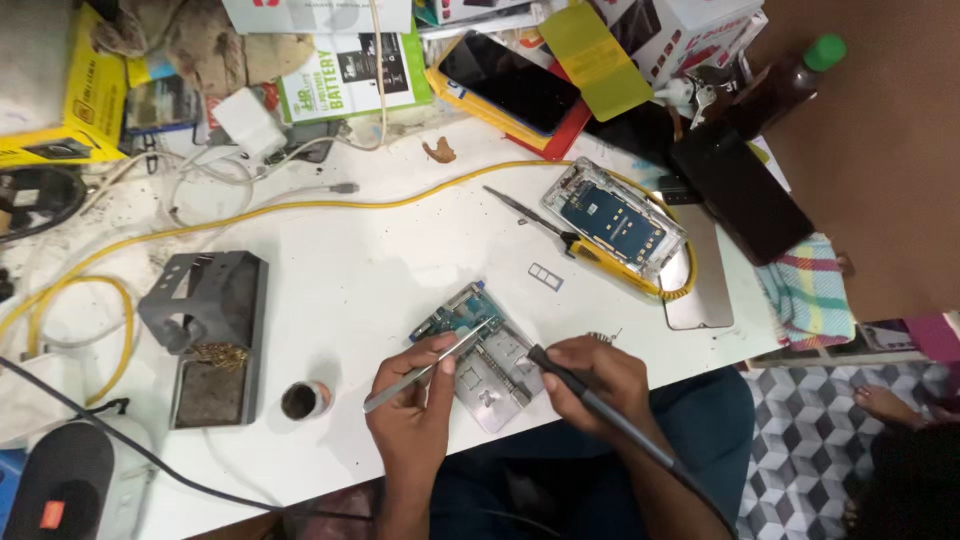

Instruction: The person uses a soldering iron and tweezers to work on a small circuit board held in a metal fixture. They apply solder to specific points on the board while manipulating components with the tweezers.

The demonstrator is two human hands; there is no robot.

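Surface: white surface [360,290], cluttered with boxes, phones and a yellow cable [300,207].
Left hand [415,415]: fingers closed on metal tweezers [425,370], tips over the circuit board.
Right hand [598,385]: fingers wrapped around a soldering iron [590,405].
Circuit board [462,312]: at the near edge, between both hands, on a metal holder [495,392].
Nearby: grey iron stand [210,330], small flux pot [303,400].

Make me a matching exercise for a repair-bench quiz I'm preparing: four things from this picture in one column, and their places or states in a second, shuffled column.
Things:
1. tweezers
2. soldering iron
3. opened phone frame
4. small round pot

Places or states:
A. lying on the table beside the yellow cable
B. held in the left hand
C. standing by the grey iron stand
D. held in the right hand

Pairs: 1-B, 2-D, 3-A, 4-C
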